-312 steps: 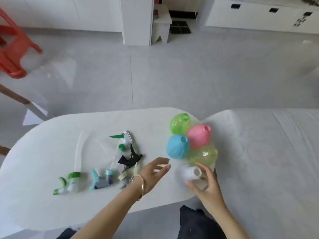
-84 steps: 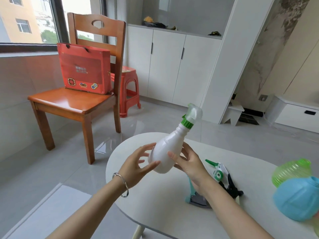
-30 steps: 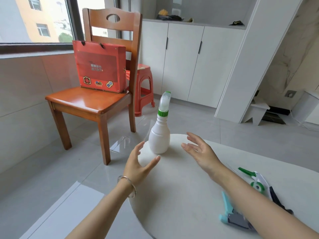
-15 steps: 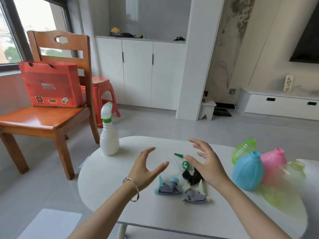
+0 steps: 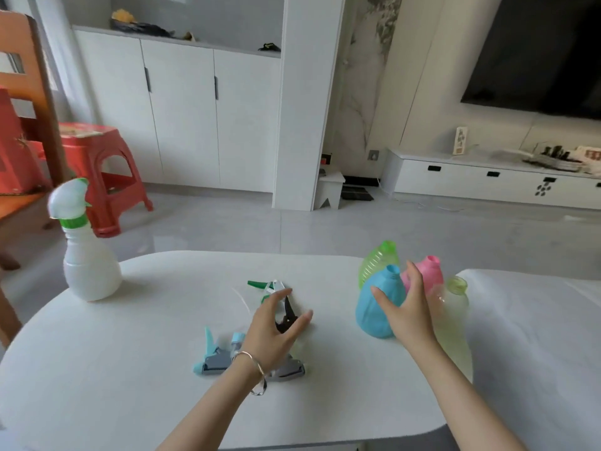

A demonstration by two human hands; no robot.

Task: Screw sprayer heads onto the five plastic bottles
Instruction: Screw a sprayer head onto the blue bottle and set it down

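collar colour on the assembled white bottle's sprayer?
Green collar on the white bottle, seen in the head view.

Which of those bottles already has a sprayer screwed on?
The white bottle standing alone at the table's left end: it wears a white sprayer with a green collar. The blue, pink and two green ones, clustered at the right, have open necks.

- White bottle [image 5: 92,269]: upright at the worktop's far left edge, white-and-green sprayer head [image 5: 69,202] already on its neck.
- Blue bottle [image 5: 379,304], pink bottle [image 5: 428,278], ribbed green bottle [image 5: 376,262] and pale yellow-green bottle [image 5: 454,315]: clustered at the right, necks open, no heads fitted.
- Loose sprayer heads lie mid-worktop: a green-and-white one [image 5: 266,285], a black one [image 5: 286,315], a teal-and-grey one [image 5: 216,356], and a grey one [image 5: 289,369], partly hidden, possibly with a pale trigger.
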